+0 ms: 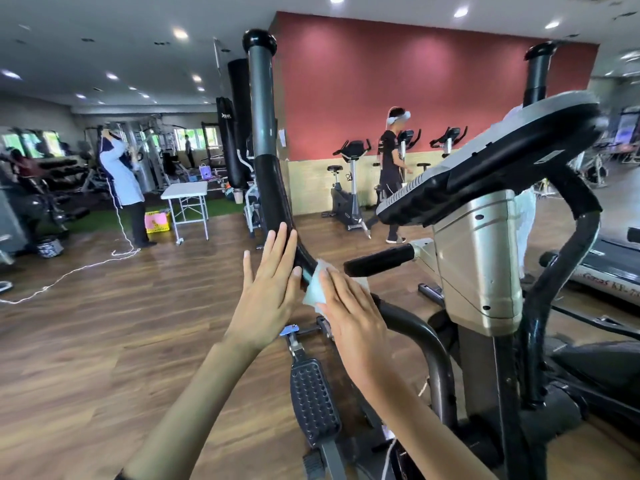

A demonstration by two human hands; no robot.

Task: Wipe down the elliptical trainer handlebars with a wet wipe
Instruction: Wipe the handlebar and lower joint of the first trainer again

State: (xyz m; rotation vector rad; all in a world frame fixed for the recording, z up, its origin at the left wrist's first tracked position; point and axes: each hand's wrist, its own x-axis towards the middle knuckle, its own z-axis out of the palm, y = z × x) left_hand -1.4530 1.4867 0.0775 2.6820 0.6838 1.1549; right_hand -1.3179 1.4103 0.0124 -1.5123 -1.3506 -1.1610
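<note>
The elliptical's left handlebar (266,140) rises in the middle of the view, grey above and black-padded below. My left hand (268,292) lies flat against the padded part, fingers straight and together, holding nothing. My right hand (349,313) presses a white wet wipe (317,289) against the bar just below the padding. The wipe is partly hidden under my fingers. The right handlebar (568,237) curves down at the right, behind the console (485,168). A short fixed black grip (381,259) sticks out from the silver column (481,258).
A black foot pedal (313,403) sits below my hands. A person walks past exercise bikes (349,188) by the red wall. Another person stands at the left near a white folding table (187,199) and a white cable on the wooden floor. A treadmill (609,265) is at right.
</note>
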